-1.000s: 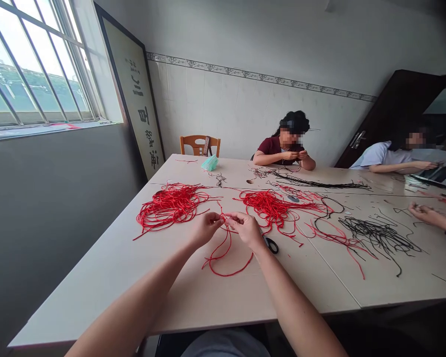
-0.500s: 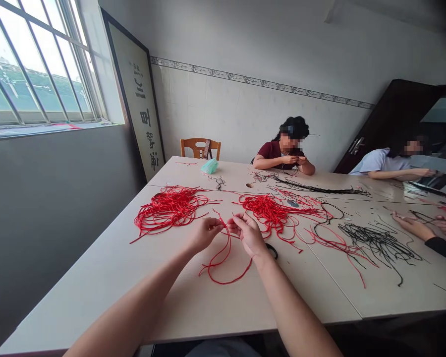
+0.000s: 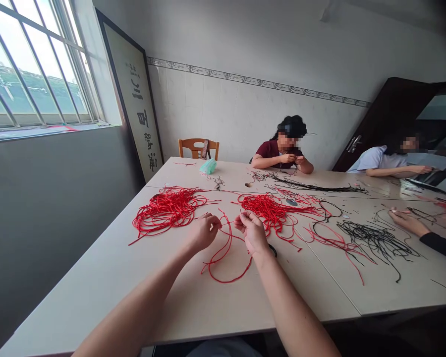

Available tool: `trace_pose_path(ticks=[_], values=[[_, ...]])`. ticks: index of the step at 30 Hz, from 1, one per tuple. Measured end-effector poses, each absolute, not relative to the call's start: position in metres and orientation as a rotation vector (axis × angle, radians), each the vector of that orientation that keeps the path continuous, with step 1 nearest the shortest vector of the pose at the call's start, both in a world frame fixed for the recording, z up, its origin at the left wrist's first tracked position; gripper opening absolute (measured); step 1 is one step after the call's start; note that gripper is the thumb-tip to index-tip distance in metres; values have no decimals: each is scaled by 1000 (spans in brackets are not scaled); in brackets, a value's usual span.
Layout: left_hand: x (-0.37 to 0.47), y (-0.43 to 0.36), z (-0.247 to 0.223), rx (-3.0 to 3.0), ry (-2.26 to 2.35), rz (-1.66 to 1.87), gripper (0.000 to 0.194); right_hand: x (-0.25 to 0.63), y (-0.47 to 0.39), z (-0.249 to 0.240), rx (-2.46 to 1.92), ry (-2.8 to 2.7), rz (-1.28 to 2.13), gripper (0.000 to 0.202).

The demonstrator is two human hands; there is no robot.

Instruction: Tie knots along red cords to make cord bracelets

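A thin red cord (image 3: 231, 282) hangs in a loop in front of me, with a small knot near its top between my hands. My left hand (image 3: 205, 231) is closed, thumb and forefinger pinching a strand left of the knot. On the other side my right hand (image 3: 251, 232) pinches a strand of the same cord, fingertips together. The two hands are a short gap apart, just above the table. Behind my right hand lies a pile of red cords (image 3: 262, 206); a second red pile (image 3: 169, 213) is beyond my left hand.
Partly hidden by my right wrist is a black curved object (image 3: 272, 250). Black cords (image 3: 375, 238) lie to the right, near another person's hand (image 3: 409, 221). A green plastic bag (image 3: 208, 166) sits farther back. Two people (image 3: 282, 154) work across the white table (image 3: 107, 292).
My hands have drawn slightly apart, the left one moving left and the right one a little right. The knot shows more clearly between them. The view has shifted slightly.
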State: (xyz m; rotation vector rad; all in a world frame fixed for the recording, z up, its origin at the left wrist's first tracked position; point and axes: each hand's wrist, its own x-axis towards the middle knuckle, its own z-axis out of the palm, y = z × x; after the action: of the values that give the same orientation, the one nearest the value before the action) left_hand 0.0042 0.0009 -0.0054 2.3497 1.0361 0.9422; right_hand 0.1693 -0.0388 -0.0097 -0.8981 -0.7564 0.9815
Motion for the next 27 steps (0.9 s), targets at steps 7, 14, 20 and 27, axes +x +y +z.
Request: trace_pose_path(ticks=[7, 14, 20, 27], values=[[2, -1, -7, 2174, 956, 879, 22, 167, -40, -10, -882, -766, 976, 24], [5, -10, -2, 2030, 809, 866, 27, 163, -43, -8, -881, -789, 1019, 23], [9, -16, 8, 2048, 828, 901, 25, 164, -43, -3, -867, -718, 956, 22], [12, -18, 4, 1734, 708, 812, 27, 164, -46, 1, -792, -693, 978, 20]])
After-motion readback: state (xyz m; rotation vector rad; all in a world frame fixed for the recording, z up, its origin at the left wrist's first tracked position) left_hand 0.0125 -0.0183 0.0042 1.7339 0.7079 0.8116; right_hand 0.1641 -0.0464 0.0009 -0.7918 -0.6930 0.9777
